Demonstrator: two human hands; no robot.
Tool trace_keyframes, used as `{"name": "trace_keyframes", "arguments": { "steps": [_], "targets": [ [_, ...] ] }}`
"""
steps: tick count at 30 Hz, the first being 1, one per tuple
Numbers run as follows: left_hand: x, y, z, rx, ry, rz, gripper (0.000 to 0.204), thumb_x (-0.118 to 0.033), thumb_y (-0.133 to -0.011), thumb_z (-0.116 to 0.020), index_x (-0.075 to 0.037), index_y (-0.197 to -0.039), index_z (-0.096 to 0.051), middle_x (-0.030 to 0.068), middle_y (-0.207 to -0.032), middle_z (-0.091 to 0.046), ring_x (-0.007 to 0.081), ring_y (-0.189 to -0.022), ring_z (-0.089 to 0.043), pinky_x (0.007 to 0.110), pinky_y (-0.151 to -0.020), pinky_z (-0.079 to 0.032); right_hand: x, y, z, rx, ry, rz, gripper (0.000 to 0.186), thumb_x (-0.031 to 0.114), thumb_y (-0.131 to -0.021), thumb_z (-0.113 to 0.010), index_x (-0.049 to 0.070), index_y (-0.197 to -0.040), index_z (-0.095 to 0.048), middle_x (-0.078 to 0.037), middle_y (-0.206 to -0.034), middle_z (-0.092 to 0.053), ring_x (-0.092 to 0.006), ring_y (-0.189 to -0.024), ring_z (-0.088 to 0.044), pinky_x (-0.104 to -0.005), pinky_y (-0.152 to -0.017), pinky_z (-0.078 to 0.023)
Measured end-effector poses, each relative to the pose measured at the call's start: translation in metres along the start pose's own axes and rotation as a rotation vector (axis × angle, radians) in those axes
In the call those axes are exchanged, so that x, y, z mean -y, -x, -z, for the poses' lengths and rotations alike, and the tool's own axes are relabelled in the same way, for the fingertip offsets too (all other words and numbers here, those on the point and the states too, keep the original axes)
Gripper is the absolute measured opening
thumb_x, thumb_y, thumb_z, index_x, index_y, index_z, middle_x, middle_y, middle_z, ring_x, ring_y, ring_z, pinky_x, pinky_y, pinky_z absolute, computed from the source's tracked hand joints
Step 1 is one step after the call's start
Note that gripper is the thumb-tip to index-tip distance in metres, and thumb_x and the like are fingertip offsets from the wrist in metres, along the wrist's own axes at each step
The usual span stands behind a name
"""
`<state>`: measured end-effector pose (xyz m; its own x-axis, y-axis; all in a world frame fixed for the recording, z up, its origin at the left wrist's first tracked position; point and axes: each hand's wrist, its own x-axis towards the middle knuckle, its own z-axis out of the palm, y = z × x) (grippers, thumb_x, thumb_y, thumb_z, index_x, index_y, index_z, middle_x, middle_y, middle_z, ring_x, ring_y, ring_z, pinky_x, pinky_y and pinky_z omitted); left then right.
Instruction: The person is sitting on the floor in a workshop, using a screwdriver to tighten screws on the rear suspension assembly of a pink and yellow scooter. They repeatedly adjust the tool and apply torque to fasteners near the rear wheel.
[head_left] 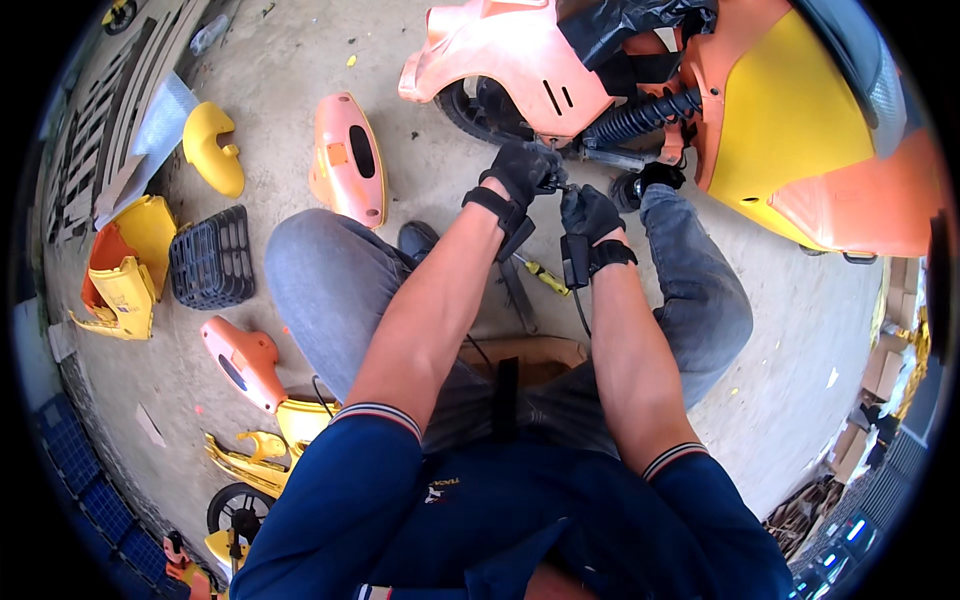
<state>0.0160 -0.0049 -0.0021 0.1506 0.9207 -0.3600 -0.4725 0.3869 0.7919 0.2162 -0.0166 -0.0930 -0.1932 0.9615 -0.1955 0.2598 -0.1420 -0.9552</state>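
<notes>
Both my hands wear black gloves and straps at the wrists. My left hand (525,172) is closed in a pinch just below the scooter's orange body panel (520,65). Slightly lower and to the right, my right hand (590,214) has its fingers pressed together too. The fingertips nearly meet around something small and dark; its kind is too small to tell. Close above them is the orange and yellow scooter (800,120), with a black coil-spring shock absorber (645,118) showing. Below my hands, a screwdriver with a yellow handle (547,279) lies beside a dark flat bar (519,297).
Left on the concrete floor lie an orange oval cover (332,170), a yellow fender (205,150), a black plastic basket (232,265), yellow panels (125,295) and another orange cover (245,350). Cardboard boxes (884,365) stand far right. My bent knees flank my forearms.
</notes>
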Motion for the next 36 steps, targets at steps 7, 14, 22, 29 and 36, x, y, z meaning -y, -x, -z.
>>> {"name": "trace_keyframes", "arguments": {
  "steps": [7, 14, 22, 29, 36],
  "targets": [
    [0.001, -0.002, 0.004, 0.091, -0.085, 0.057, 0.007, -0.002, -0.083, -0.057, 0.001, -0.088, -0.06, 0.0111, -0.074, -0.063, 0.019, -0.066, -0.063, 0.03, -0.059, -0.052, -0.054, -0.008, 0.006, -0.052, 0.255, 0.107, 0.023, 0.023, -0.084, -0.057, 0.0, -0.081, -0.054, -0.012, -0.076, -0.064, -0.0237, -0.066, -0.062, -0.0347, -0.06, -0.05],
    [0.016, 0.019, 0.005, 0.038, 0.163, 0.307, 0.009, 0.0, -0.081, -0.06, 0.0, -0.09, -0.061, 0.011, -0.081, -0.062, 0.0214, -0.071, -0.064, 0.033, -0.064, -0.054, 0.014, 0.04, 0.003, -0.243, -0.702, -0.419, 0.023, 0.026, -0.09, -0.049, 0.004, -0.089, -0.053, -0.008, -0.08, -0.061, -0.0217, -0.065, -0.058, -0.0312, -0.061, -0.049],
    [0.016, 0.032, -0.005, 0.051, 0.018, 0.007, 0.018, -0.007, -0.085, -0.056, -0.001, -0.1, -0.063, 0.0083, -0.092, -0.064, 0.0173, -0.085, -0.062, 0.031, -0.073, -0.053, 0.11, 0.051, -0.022, -0.003, -0.722, -0.537, 0.029, 0.037, -0.096, -0.045, 0.01, -0.101, -0.055, -0.005, -0.083, -0.059, -0.0098, -0.061, -0.047, -0.0237, -0.051, -0.04],
    [-0.006, 0.034, -0.006, -0.064, -0.149, 0.039, 0.026, -0.008, -0.087, -0.05, -0.006, -0.11, -0.063, 0.0026, -0.092, -0.065, 0.0126, -0.073, -0.06, 0.026, -0.065, -0.05, 0.137, 0.064, -0.004, 0.125, -0.671, -0.504, 0.023, 0.032, -0.092, -0.055, 0.01, -0.097, -0.058, -0.003, -0.078, -0.06, -0.0058, -0.056, -0.044, -0.019, -0.046, -0.036],
    [-0.057, 0.004, 0.008, -0.152, -0.136, -0.377, 0.022, -0.021, -0.09, -0.06, -0.001, -0.1, -0.059, 0.0019, -0.082, -0.06, 0.0082, -0.067, -0.056, 0.021, -0.061, -0.047, 0.137, 0.07, -0.005, 0.05, -0.598, -0.563, 0.028, 0.036, -0.086, -0.065, 0.008, -0.087, -0.059, -0.003, -0.075, -0.06, -0.0052, -0.054, -0.044, -0.0192, -0.046, -0.035]
  ]
}}
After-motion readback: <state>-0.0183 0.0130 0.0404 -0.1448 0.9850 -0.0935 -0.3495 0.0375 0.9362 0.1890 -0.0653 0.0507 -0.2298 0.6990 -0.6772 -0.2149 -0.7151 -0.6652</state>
